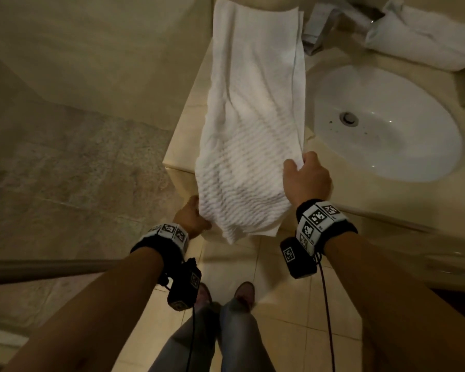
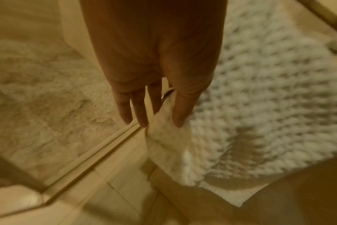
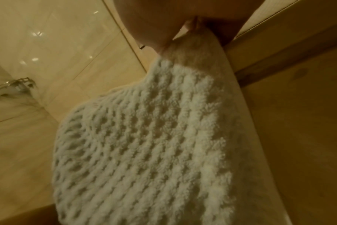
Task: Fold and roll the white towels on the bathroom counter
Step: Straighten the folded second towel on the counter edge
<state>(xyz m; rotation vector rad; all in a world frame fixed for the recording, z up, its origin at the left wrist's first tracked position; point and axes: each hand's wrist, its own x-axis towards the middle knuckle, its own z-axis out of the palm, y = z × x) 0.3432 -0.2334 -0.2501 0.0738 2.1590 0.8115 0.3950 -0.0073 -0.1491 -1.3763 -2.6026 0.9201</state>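
A long white towel with a raised waffle weave (image 1: 253,124) lies lengthwise on the beige stone counter (image 1: 184,130), already folded into a narrow strip; its near end hangs over the counter's near edge. The person's right hand (image 1: 305,181) pinches the near right corner with curled fingers. The left hand (image 1: 192,217) holds the near left corner between the thumb and a finger, while the other fingers (image 2: 139,112) stay straight. I think the folding is finished and the rolling is about to start: both corners must turn inward evenly, so the roll stays straight. To the right is a white oval sink (image 1: 387,122), and at the far right lies another white towel, already rolled (image 1: 424,41). The floor on the left is pale stone tile (image 1: 65,170)
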